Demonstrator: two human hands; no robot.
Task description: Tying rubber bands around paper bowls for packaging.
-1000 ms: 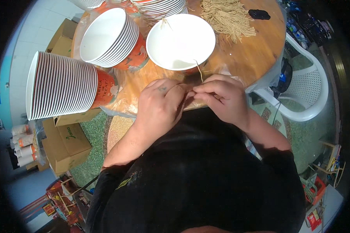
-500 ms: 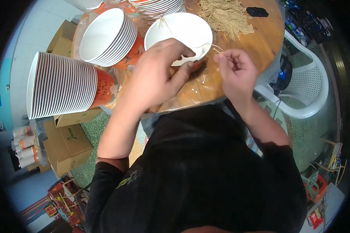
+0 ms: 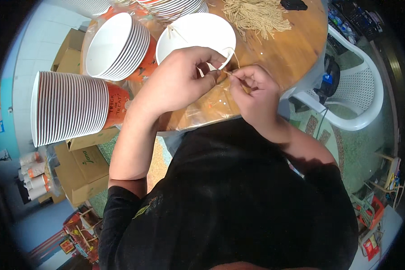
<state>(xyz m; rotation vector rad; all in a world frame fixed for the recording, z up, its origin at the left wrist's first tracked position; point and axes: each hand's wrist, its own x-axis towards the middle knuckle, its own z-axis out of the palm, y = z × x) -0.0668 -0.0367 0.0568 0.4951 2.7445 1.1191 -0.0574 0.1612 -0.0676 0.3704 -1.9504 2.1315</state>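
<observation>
A white paper bucket (image 3: 191,32) lies tilted on the table with its open mouth toward me. My left hand (image 3: 180,78) grips its near rim, fingers inside and thumb outside. A beige cord (image 3: 236,56) passes over the rim at the bucket's right side. Its end is pinched between the thumb and forefinger of my right hand (image 3: 255,90), just right of the rim. Another bit of cord (image 3: 177,32) shows inside the bucket at the far left of its mouth.
Nested bucket stacks (image 3: 69,108) with orange outsides stand at the left, another stack (image 3: 117,45) beyond. A bundle of beige cords (image 3: 256,18) and a black object (image 3: 294,4) lie on the wooden table (image 3: 297,54). A white plastic chair (image 3: 360,90) is at right, cardboard boxes (image 3: 83,171) at lower left.
My right hand has moved left toward the bucket's rim with the cord end. The bucket and my left hand have shifted slightly left in the picture, as the view moved a little.
</observation>
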